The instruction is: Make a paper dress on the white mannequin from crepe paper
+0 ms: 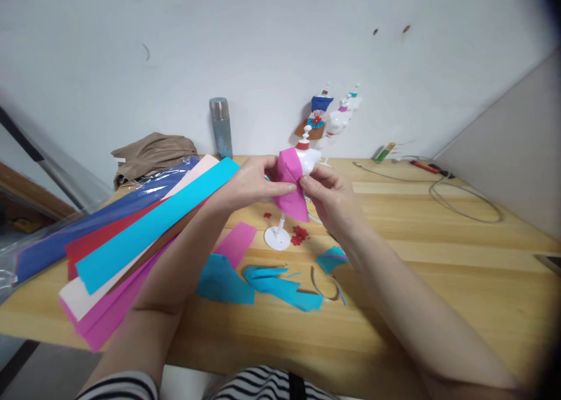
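A small white dress form [310, 159] with a red neck band stands on a round white base [277, 238]. Pink crepe paper [290, 181] is wrapped over its front and left side. My left hand [256, 184] grips the paper's left edge, thumb lying across the front. From the right, my right hand [331, 195] pinches the paper at the middle of the form between thumb and fingers. Below lie blue paper scraps [280, 286], a pink paper piece [236, 242] and small red paper flowers [300, 235].
Folded coloured paper strips [158, 228] fill the left side beside brown cloth [155, 157]. A grey thermos [221, 128] stands by the wall. More small dress forms [339, 120] are behind mine. A cable [438, 195] and a red tool [425, 167] lie right.
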A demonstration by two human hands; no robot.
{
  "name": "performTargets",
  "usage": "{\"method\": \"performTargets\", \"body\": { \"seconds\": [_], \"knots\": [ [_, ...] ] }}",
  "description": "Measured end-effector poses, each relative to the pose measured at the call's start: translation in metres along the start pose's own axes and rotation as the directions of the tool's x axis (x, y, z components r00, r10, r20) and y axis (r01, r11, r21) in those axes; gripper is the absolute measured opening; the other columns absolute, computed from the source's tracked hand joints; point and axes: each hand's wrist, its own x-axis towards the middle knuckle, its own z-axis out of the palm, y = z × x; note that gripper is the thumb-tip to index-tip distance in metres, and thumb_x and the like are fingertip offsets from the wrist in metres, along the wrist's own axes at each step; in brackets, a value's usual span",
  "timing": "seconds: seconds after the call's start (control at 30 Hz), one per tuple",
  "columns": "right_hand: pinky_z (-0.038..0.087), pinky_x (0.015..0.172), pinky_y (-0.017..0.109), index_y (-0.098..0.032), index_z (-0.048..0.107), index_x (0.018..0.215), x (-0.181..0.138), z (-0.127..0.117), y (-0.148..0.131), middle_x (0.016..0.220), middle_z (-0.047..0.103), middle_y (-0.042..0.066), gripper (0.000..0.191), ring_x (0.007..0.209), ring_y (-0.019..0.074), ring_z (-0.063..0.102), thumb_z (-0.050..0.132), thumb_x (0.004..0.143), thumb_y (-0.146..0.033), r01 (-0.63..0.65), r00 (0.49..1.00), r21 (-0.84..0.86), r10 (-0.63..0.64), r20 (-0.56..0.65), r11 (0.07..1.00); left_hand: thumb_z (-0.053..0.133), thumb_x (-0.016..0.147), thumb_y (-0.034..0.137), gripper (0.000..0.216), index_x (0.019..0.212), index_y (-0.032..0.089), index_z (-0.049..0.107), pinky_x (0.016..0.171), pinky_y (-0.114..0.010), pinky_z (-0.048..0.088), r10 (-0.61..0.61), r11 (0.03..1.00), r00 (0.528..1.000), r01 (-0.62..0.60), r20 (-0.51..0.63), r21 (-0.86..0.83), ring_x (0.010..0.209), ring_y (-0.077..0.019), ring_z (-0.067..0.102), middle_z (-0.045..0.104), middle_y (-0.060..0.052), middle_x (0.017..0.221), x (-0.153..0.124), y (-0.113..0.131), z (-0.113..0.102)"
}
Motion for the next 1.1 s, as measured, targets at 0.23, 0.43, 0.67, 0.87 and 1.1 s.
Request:
{"method": "performTargets", "body": {
  "seconds": [0.23, 0.43, 0.67, 0.87, 1.1],
  "knots": [
    [0.051, 0.067, 0.037, -0.029, 0.074, 0.080, 0.002, 0.000, 0.005, 0.075, 0.070, 0.000, 0.034, 0.069, 0.0193, 0.061, 0.089, 0.070, -0.058, 0.023, 0.999, -0.019, -0.023, -0.048, 1.000, 0.078, 0.075, 0.030, 0.023, 0.089, 0.013, 0.073, 0.076, -0.030, 0.054, 0.029, 1.000, 0.999, -0.029, 0.033, 0.005, 0.080, -0.0164, 0.067, 0.073, -0.005, 0.083, 0.000, -0.001, -0.003],
    [0.052, 0.071, 0.040, -0.031, 0.071, 0.080, 0.002, 0.002, 0.006, 0.075, 0.068, 0.001, 0.036, 0.075, 0.0222, 0.063, 0.086, 0.072, -0.063, 0.044, 0.998, -0.083, -0.047, -0.033, 0.996, 0.075, 0.080, 0.035, 0.025, 0.089, 0.013, 0.074, 0.075, -0.029, 0.054, 0.011, 0.998, 0.998, -0.006, -0.069, 0.068, 0.081, -0.0164, 0.066, 0.073, -0.006, 0.085, -0.003, 0.005, 0.003],
    [0.050, 0.067, 0.038, -0.028, 0.071, 0.076, 0.002, 0.004, 0.004, 0.074, 0.067, 0.001, 0.040, 0.069, 0.0197, 0.058, 0.088, 0.068, -0.064, 0.052, 0.998, -0.055, -0.054, -0.035, 0.997, 0.073, 0.076, 0.026, 0.012, 0.079, 0.015, 0.072, 0.081, -0.031, 0.054, 0.021, 0.984, 0.995, -0.003, -0.100, 0.179, 0.084, -0.0173, 0.067, 0.073, -0.004, 0.084, -0.004, 0.010, 0.000],
    [0.052, 0.070, 0.039, -0.029, 0.071, 0.080, 0.001, 0.006, 0.004, 0.079, 0.070, 0.002, 0.040, 0.074, 0.0209, 0.061, 0.086, 0.069, -0.065, 0.042, 0.998, -0.092, -0.046, -0.044, 0.995, 0.073, 0.075, 0.025, 0.012, 0.080, 0.014, 0.073, 0.079, -0.031, 0.055, 0.033, 0.992, 0.999, -0.028, -0.036, 0.124, 0.082, -0.0174, 0.067, 0.073, -0.004, 0.082, -0.003, 0.009, -0.004],
    [0.052, 0.071, 0.038, -0.028, 0.071, 0.080, 0.000, 0.006, 0.006, 0.078, 0.069, 0.001, 0.035, 0.074, 0.0200, 0.061, 0.087, 0.071, -0.057, 0.042, 0.998, -0.046, -0.044, -0.038, 0.998, 0.072, 0.075, 0.023, 0.010, 0.078, 0.014, 0.072, 0.078, -0.032, 0.054, 0.009, 0.993, 0.999, -0.004, -0.038, 0.115, 0.079, -0.0167, 0.065, 0.071, -0.005, 0.080, -0.005, 0.011, -0.003]
  ]
}}
